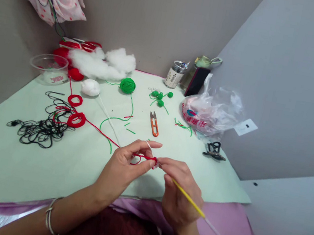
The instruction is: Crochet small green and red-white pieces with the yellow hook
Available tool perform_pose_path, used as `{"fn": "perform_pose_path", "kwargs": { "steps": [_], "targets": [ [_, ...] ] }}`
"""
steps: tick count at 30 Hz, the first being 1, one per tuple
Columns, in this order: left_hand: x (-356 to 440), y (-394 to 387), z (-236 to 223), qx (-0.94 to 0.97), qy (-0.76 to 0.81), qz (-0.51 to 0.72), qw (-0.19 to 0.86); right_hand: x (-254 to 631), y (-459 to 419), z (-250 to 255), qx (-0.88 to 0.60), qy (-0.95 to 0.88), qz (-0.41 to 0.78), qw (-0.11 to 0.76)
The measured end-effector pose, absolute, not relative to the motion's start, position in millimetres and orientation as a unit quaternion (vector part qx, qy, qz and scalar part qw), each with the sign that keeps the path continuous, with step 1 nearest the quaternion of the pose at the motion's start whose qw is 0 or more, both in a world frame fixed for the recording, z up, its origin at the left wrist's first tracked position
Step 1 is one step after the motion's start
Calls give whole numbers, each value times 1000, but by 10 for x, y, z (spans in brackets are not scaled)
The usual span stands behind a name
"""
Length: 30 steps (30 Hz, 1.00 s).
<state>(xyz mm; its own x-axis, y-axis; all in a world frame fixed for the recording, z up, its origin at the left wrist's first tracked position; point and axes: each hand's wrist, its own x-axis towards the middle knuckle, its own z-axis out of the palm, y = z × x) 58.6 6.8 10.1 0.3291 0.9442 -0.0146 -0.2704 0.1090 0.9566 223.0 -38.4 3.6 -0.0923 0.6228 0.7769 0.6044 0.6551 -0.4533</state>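
The left hand point(122, 165) pinches the small red piece point(155, 162) between thumb and fingers above the desk point(80, 175)'s near edge, its forefinger raised, probably to keep the yarn taut. The right hand point(182, 197) closes around a slim yellow-handled tool point(188, 197), apparently a crochet hook, gripped like a pen, presumably for fine control at the piece; its tip is too small to make out. Red yarn point(102, 132) trails loosely from the left, likely so that it can feed freely, while orange snips point(154, 125) lie just beyond the hands, seemingly for easy reach. A pale green cover spreads over the desk, which sits in a corner between plain grey walls point(162, 21).
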Motion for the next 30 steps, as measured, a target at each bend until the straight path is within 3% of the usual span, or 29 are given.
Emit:
{"fn": "perform_pose_path", "kwargs": {
  "steps": [3, 7, 11, 19, 30],
  "targets": [
    [613, 34, 111, 482, 361, 479, 638, 2218, -384, -41, -429, -758, -92, 482],
    [651, 11, 129, 349, 312, 433, 770, 2195, -386, -172, -441, -731, -130, 504],
    [629, 60, 139, 244, 269, 379, 851, 2175, -373, -160, -434, -666, -13, 607],
    [610, 74, 171, 328, 307, 436, 780, 2169, -282, -38, -401, -524, 292, 692],
    [584, 67, 160, 380, 318, 447, 745, 2147, -258, 27, -394, -503, 328, 696]
  ]
}}
